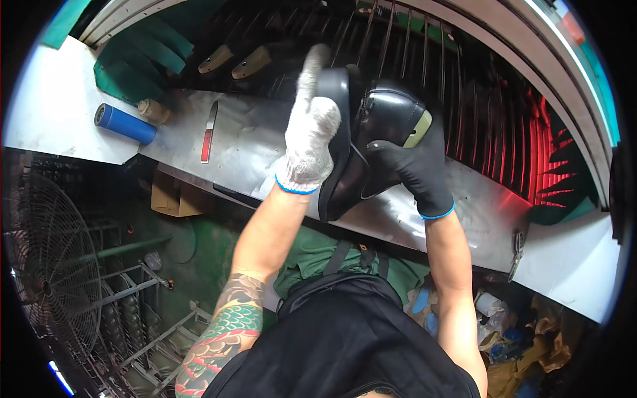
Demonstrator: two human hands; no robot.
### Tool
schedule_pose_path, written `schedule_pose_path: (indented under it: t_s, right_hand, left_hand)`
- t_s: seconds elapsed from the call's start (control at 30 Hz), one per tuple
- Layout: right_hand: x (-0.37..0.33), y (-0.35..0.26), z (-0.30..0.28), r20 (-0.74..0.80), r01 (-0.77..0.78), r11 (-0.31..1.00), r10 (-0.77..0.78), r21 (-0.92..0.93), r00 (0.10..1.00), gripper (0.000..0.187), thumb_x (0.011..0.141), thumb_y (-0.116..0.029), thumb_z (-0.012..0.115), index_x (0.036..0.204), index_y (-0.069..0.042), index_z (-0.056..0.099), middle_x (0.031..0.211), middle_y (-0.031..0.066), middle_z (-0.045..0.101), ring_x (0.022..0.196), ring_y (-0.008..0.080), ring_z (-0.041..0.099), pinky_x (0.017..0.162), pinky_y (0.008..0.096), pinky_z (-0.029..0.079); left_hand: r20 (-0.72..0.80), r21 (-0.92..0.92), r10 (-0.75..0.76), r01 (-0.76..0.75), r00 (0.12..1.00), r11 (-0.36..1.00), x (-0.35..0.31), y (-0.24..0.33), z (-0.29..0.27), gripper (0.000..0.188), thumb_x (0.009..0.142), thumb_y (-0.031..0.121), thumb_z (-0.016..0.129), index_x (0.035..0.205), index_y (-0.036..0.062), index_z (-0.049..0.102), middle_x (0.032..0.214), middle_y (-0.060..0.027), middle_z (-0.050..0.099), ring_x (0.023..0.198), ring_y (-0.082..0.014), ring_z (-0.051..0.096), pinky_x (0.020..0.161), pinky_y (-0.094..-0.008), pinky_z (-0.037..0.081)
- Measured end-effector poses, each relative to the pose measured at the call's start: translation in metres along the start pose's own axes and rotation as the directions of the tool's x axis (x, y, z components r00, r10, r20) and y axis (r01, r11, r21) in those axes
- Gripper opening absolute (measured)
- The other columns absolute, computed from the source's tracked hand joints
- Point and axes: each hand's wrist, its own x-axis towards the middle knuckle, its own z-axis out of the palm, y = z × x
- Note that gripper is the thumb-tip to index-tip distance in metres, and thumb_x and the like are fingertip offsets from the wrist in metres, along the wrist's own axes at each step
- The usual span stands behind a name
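Note:
A black leather shoe [388, 113] is held up in front of me, with a pale yellow-green last showing in its opening. Its long dark sole [338, 156] is turned toward my left. My right hand [421, 159], in a black glove with a blue cuff edge, is closed round the upper, its thumb across the near side. My left hand [312, 132] wears a white knit glove and holds the sole side. One of its fingers points up along the shoe, slightly blurred; the other fingertips are hidden.
Below the shoe runs a metal ledge [179, 119] bearing a red-handled knife [209, 132] and a blue cylinder [126, 124]. Beyond are dark rods [405, 40] and pale-topped lasts [252, 63]; red light glows right. A fan [50, 265] and cardboard box [176, 192] are at left.

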Motion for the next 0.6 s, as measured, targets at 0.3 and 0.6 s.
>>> schedule_pose_path:
  t_s: [0.3, 0.6]
  right_hand:
    - [-0.011, 0.003, 0.008, -0.017, 0.179, 0.983, -0.179, -0.032, 0.984, 0.103, 0.067, -0.01, 0.099, 0.149, -0.002, 0.037, 0.14, 0.0166, 0.057, 0.127, 0.0243, 0.061, 0.107, 0.0393, 0.054]
    - [-0.032, -0.005, 0.018, 0.255, 0.686, 0.725, -0.653, -0.063, 0.713, 0.084, 0.074, -0.019, 0.097, 0.141, -0.002, 0.049, 0.145, 0.0319, 0.056, 0.135, 0.0445, 0.058, 0.111, 0.0495, 0.049]
  left_hand:
    - [0.189, 0.078, -0.151, 0.139, 0.97, 0.987, 0.005, 0.016, -0.011, 0.092, 0.095, 0.044, 0.073, 0.163, -0.0003, 0.031, 0.153, -0.0171, 0.051, 0.14, -0.0203, 0.051, 0.118, -0.0329, 0.04]
    - [0.298, 0.444, 0.095, -0.227, 0.95, 0.867, -0.026, 0.072, 0.01, 0.077, 0.092, 0.042, 0.072, 0.148, -0.0046, 0.048, 0.146, -0.0265, 0.057, 0.134, -0.0357, 0.059, 0.116, -0.0476, 0.046]
